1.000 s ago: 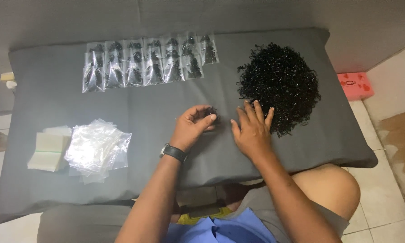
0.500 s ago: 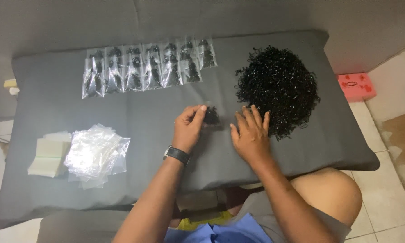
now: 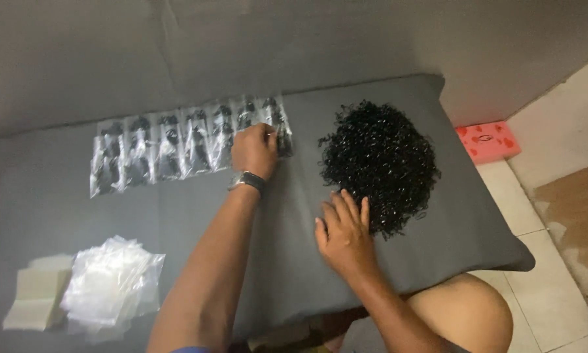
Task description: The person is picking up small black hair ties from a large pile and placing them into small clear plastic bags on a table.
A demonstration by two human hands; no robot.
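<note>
Knee (image 3: pixel 461 314) and forearms fill the bottom of the frame, so that's the nearest stuff. Just past that, lower left, sits a loose stack of empty clear bags (image 3: pixel 111 284) with a pale folded cloth or paper (image 3: pixel 35 297) touching its left side, both on the grey counter (image 3: pixel 52 209).

Middle of the frame: right hand (image 3: pixel 345 235) lies flat with fingers spread, open, gripping nothing, fingertips touching the lower left edge of the pile of black curly bits (image 3: pixel 379 163). The pile spreads up and to the right from that hand, so the right hand is clearly the nearer one to it.

Further up, the left hand (image 3: pixel 255 150), with a watch (image 3: pixel 247 182) on its wrist, reaches to the row of filled bags (image 3: pixel 183 151). Its fingers are pinched on the filled bag (image 3: pixel 282 134) at the right end of the row, though I can't tell how firm the grip is. The row runs left to right across the upper left, long axis roughly parallel to the counter's far edge, each bag standing top to bottom.

Far right, off the counter on the floor, is a pink box (image 3: pixel 487 140).
</note>
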